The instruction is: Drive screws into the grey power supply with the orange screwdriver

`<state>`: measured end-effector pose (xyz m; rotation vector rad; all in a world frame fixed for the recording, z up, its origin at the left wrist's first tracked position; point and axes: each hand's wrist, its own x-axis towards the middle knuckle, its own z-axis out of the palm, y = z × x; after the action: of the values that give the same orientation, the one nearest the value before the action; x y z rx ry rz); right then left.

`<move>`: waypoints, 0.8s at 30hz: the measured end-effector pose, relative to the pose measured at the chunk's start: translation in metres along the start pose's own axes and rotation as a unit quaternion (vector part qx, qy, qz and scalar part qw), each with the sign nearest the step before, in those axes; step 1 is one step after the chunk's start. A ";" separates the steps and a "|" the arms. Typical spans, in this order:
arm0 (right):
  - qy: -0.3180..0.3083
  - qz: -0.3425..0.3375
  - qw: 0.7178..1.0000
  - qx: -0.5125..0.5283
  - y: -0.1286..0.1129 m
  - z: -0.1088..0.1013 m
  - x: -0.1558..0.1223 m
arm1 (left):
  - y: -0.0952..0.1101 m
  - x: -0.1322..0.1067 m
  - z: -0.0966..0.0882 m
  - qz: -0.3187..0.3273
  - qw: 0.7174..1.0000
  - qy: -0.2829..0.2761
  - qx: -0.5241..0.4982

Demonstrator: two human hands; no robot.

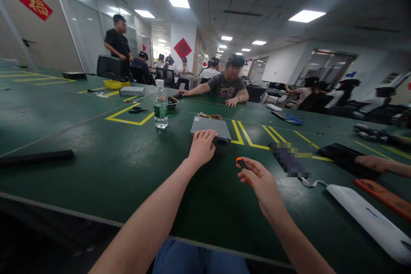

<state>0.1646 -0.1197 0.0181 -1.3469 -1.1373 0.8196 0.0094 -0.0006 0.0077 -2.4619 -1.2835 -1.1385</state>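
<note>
My left hand [201, 147] rests on the near edge of a grey metal box [210, 128] lying flat on the green table [96, 162], its fingers curled over the box's front. To the right and nearer me, my right hand [258, 182] is closed round a small tool with an orange-and-black handle [241, 164]; only the handle's end shows above the fingers. Coloured wires [210, 116] stick out behind the box.
A water bottle [160, 105] stands left of the box. A white power strip [369, 218], an orange tool [385, 197] and a black keyboard [343, 156] lie at the right, by another person's forearm [382, 165]. A black bar [35, 157] lies at left. A person [229, 85] sits opposite.
</note>
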 end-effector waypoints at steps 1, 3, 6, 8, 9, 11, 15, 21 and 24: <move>0.000 -0.035 0.997 -0.072 0.001 -0.004 0.002 | 0.000 0.000 -0.001 -0.001 1.000 -0.002 0.001; 0.025 -0.106 0.970 -0.218 0.003 -0.009 0.003 | 0.000 0.000 -0.001 -0.003 1.000 -0.004 0.002; 0.074 -0.186 0.905 -0.374 0.010 -0.013 0.001 | 0.000 0.000 0.000 -0.002 1.000 -0.001 0.003; 0.082 -0.212 0.877 -0.423 0.014 -0.014 0.000 | 0.000 0.000 0.001 0.000 1.000 0.001 0.003; 0.080 -0.218 0.869 -0.438 0.016 -0.014 0.000 | 0.000 0.000 0.001 0.000 1.000 0.001 0.004; 0.075 -0.224 0.859 -0.455 0.019 -0.014 0.000 | 0.000 0.000 0.001 0.001 1.000 0.001 0.004; 0.071 -0.223 0.855 -0.463 0.021 -0.015 0.002 | 0.001 0.000 0.001 -0.004 1.000 0.000 0.008; 0.077 -0.229 0.860 -0.450 0.023 -0.014 0.004 | 0.002 0.000 0.001 -0.002 1.000 0.004 0.007; 0.069 -0.236 0.858 -0.451 0.023 -0.012 0.004 | 0.001 0.000 0.001 -0.002 1.000 0.004 0.007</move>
<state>0.1808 -0.1168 -0.0024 -1.7052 -1.7372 -0.2371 0.0109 -0.0010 0.0071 -2.4430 -1.2917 -1.1348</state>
